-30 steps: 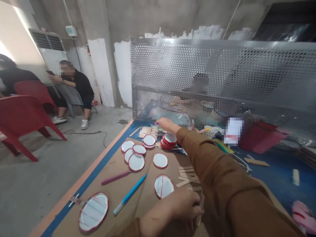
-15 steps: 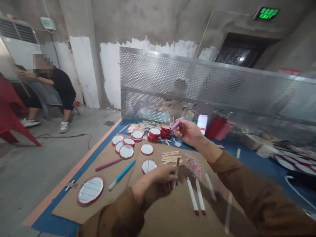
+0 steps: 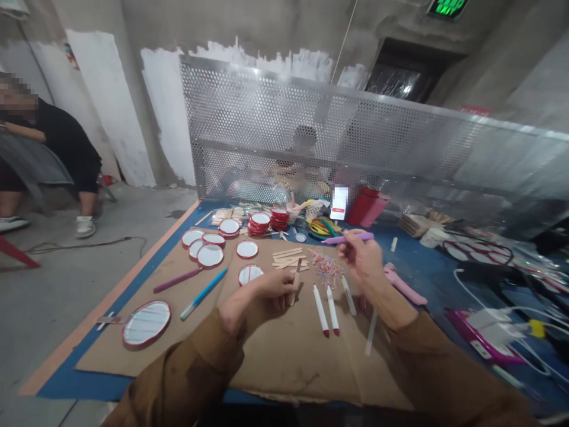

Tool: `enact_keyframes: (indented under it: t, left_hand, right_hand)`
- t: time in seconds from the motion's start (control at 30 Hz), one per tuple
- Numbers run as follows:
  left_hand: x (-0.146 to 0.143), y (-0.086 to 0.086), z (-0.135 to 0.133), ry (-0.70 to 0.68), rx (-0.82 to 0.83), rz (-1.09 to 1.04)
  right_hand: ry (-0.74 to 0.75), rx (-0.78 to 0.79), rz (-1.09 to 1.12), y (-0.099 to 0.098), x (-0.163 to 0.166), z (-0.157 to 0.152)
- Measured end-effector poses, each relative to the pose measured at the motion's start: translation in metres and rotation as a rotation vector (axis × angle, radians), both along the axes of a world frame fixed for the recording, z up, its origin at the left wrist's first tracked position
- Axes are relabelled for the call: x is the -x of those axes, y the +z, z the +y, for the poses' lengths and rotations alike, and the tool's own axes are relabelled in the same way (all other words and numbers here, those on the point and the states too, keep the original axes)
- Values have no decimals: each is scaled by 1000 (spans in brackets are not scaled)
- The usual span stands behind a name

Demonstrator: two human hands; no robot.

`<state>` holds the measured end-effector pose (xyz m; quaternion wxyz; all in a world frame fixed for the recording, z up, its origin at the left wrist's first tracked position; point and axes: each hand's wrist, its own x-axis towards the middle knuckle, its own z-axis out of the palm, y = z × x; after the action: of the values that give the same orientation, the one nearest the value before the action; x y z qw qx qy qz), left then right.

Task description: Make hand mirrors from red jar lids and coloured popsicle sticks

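My left hand [image 3: 269, 290] is closed on a wooden craft stick [image 3: 298, 270], held upright with its upper end coloured brown. To the right, my right hand [image 3: 363, 255] grips a purple marker [image 3: 334, 240] lying roughly level in the fingers, above the cardboard. Loose craft sticks [image 3: 284, 257] lie behind my left hand. Between the hands sits a pile of thin colourful bits [image 3: 326, 267]. White markers with red ends [image 3: 320, 314] rest in front of it. A red-rimmed round disc [image 3: 249, 274] is partly covered by my left hand.
Cardboard [image 3: 284, 362] covers much of the blue table. More red-rimmed discs [image 3: 210, 255] and a blue marker [image 3: 205, 292] lie left. A perforated metal screen [image 3: 267, 107] stands behind, with a phone [image 3: 339, 203] before it. A power strip [image 3: 480, 338] with cables is right. Someone sits far left.
My right hand has come lower and closer, and the purple marker has turned from slanted to nearly level. My left hand still holds the craft stick. The view has shifted to the right.
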<state>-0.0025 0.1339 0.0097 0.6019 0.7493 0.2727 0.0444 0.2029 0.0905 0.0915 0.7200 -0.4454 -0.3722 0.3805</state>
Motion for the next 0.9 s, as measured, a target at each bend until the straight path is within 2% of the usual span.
enact_keyframes:
  t: [0.13, 0.2, 0.3, 0.4, 0.6, 0.77, 0.9]
  left_hand:
    - [0, 0, 1, 2, 29, -2]
    - [-1, -2, 2, 6, 42, 6]
    - [-2, -4, 2, 20, 50, 24]
    - [-3, -4, 2, 43, 51, 38]
    - [-2, 0, -1, 53, 91, 31]
    - [-2, -5, 0, 24, 100, -16]
    - [-1, -3, -1, 31, 83, -24]
  right_hand:
    - [-232, -38, -36, -20, -9, -16]
    - [-295, -32, -67, -33, -6, -22]
    - [-264, 5, -186, -49, 4, -30]
    - [-197, 37, -425, -58, 15, -40]
    - [-168, -100, -943, -65, 28, -59]
    - [-91, -213, -1055, -67, 36, -60]
    - [-93, -212, -1059, -67, 39, -58]
